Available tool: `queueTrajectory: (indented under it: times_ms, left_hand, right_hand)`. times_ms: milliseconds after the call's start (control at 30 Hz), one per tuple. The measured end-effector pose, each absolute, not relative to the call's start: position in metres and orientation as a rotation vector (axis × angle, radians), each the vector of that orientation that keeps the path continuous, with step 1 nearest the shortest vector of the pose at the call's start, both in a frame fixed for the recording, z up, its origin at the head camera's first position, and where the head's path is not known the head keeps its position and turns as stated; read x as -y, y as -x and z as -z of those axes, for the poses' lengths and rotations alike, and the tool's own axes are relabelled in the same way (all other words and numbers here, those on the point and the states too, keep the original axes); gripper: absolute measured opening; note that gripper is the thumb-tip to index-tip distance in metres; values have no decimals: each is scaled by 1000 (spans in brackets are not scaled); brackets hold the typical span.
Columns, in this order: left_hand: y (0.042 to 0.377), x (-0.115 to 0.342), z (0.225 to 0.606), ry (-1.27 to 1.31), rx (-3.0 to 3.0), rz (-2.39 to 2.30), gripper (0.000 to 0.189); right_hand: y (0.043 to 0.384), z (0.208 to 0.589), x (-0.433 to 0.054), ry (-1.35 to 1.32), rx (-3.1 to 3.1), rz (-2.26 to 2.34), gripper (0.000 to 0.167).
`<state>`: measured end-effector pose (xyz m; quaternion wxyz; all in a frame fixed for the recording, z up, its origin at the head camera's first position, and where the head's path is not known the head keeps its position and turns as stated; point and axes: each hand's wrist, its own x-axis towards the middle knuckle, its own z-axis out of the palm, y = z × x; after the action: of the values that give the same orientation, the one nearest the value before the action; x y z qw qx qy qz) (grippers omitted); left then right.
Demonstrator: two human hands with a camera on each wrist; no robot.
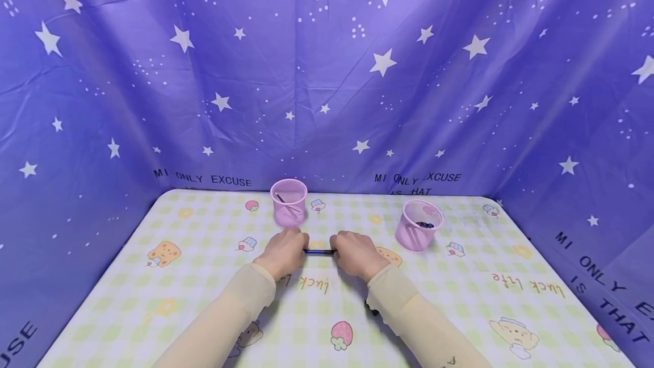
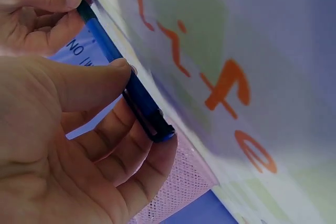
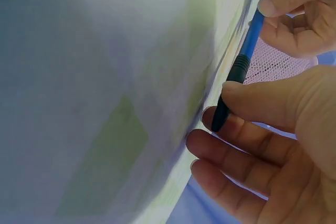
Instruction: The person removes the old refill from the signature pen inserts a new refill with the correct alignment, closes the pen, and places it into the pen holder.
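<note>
A blue pen with a black grip (image 1: pixel 319 252) spans sideways between both hands, low over the middle of the table. My left hand (image 1: pixel 284 251) pinches its clip end between thumb and fingers; in the left wrist view the black clip (image 2: pixel 140 116) lies along the finger side. At the other end, my right hand (image 1: pixel 359 253) pinches the black grip section (image 3: pixel 239 70) near the tip, its other fingers loosely bent below. Just beyond the left hand stands a pink mesh pen cup (image 1: pixel 289 216) with thin dark sticks inside.
A second pink mesh cup (image 1: pixel 415 236), holding small dark pieces, stands to the right beyond the right hand. The table wears a green-checked cloth (image 1: pixel 204 294) with cartoon prints. Purple star-patterned curtains (image 1: pixel 327 72) enclose its back and sides.
</note>
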<state>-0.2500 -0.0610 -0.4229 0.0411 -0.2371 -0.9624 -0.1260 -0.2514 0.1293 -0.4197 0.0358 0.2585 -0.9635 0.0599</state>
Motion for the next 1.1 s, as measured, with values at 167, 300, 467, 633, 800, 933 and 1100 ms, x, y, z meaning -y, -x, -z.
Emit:
queueTrajectory:
  times_ms: [167, 300, 467, 633, 800, 933, 1100]
  left_hand:
    - [247, 63, 421, 715, 2924, 381, 7]
    - [243, 64, 419, 712, 2882, 399, 8]
    - [238, 66, 415, 709, 2853, 437, 8]
    - [233, 67, 413, 711, 2814, 459, 8]
    - [228, 67, 411, 704, 2782, 459, 7]
    - [224, 67, 410, 701, 2759, 450, 7]
    - [220, 66, 408, 712, 2727, 441, 8]
  right_hand:
    - [248, 420, -131, -837, 2919, -214, 12]
    - [244, 419, -132, -860, 2879, -235, 16]
    - [240, 417, -134, -865, 2834, -221, 17]
    - [236, 415, -134, -863, 2791, -213, 17]
    - [233, 413, -135, -863, 2775, -216, 16]
    - [229, 411, -136, -860, 2759, -215, 16]
    - [224, 409, -138, -867, 2734, -226, 13]
